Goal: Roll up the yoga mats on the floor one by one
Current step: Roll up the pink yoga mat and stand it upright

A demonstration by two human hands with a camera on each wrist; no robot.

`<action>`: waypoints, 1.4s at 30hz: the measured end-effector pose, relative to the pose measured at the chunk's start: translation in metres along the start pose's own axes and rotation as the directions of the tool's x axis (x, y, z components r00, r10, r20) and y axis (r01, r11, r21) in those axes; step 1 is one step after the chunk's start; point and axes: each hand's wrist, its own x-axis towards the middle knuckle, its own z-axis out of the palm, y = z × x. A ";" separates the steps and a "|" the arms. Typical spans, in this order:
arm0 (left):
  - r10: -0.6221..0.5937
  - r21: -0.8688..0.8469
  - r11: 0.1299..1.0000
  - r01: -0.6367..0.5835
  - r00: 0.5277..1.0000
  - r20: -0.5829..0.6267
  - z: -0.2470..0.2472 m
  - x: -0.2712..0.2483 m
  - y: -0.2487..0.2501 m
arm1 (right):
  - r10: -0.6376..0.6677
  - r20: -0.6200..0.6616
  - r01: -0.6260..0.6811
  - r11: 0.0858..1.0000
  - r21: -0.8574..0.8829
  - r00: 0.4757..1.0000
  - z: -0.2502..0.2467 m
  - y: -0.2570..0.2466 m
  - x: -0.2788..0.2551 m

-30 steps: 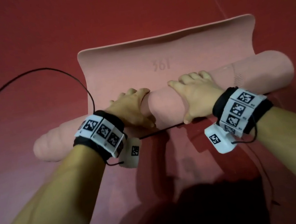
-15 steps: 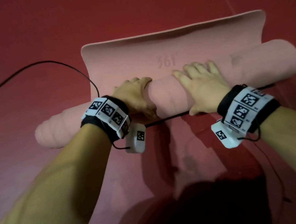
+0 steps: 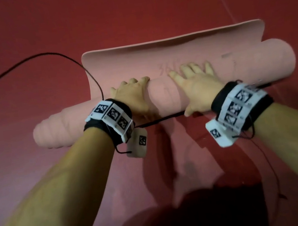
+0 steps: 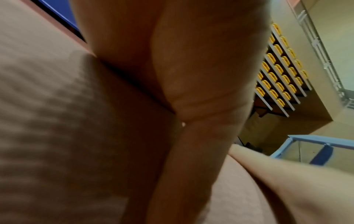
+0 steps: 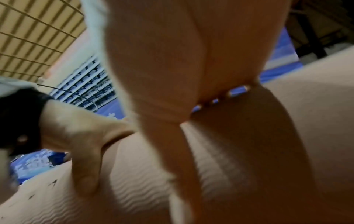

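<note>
A pink yoga mat lies on the red floor, mostly rolled into a thick roll [image 3: 253, 66] that runs left to right, with its left end telescoped out. A short flat strip [image 3: 155, 55] stays unrolled beyond the roll. My left hand [image 3: 132, 96] sits on the roll left of centre, fingers curled over its top and thumb on the near side. My right hand [image 3: 194, 83] presses on the roll with straight, spread fingers. The left wrist view shows my left palm [image 4: 191, 75] against the ribbed mat [image 4: 47, 106]. In the right wrist view my right palm [image 5: 172, 60] lies on the roll [image 5: 287, 136].
A thin black cable [image 3: 39, 57] loops over the red floor [image 3: 129, 9] at the left and runs under the mat's left edge. Another black cable [image 3: 164, 119] lies along the near side of the roll. Open floor surrounds the mat.
The roll has moved away from me over the flat strip, which is now shorter. My right fingers went from curled over the roll to straight and spread. Both hands travelled forward with it.
</note>
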 end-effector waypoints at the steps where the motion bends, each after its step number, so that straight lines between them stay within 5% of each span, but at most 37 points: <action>1: 0.005 -0.014 1.000 -0.005 1.000 0.013 -0.003 0.002 -0.002 | 0.002 -0.041 -0.003 1.000 -0.023 0.999 0.005 -0.004 -0.001; 4: 0.030 -0.039 0.999 -0.031 0.999 -0.025 -0.004 0.001 -0.008 | -0.004 -0.094 0.002 1.000 -0.016 0.996 0.006 -0.003 0.004; 10: 0.005 0.103 0.995 0.017 0.978 -0.210 0.019 -0.004 -0.006 | -0.033 0.023 0.032 0.998 0.046 0.999 -0.016 0.007 0.031; 17: -0.005 0.066 0.998 0.017 0.985 -0.173 0.008 0.007 -0.009 | -0.033 0.089 0.032 0.999 0.010 0.996 -0.027 0.007 0.042; 27: -0.010 0.182 0.981 0.062 0.962 -0.271 0.027 -0.025 0.006 | -0.027 -0.146 0.031 0.999 0.028 0.989 0.001 -0.001 -0.003; 31: 0.034 0.192 0.981 0.004 0.980 -0.194 0.030 -0.045 0.010 | -0.032 -0.092 0.036 0.998 0.043 0.995 0.008 -0.002 -0.025; 37: 0.049 0.083 0.995 -0.051 0.999 0.023 0.050 -0.076 0.015 | -0.109 0.176 0.097 0.993 0.072 0.978 0.011 -0.003 -0.053; 42: 0.039 0.034 0.999 -0.042 0.997 0.064 0.057 -0.081 0.014 | -0.134 0.161 0.127 0.991 0.051 0.978 0.019 -0.008 -0.064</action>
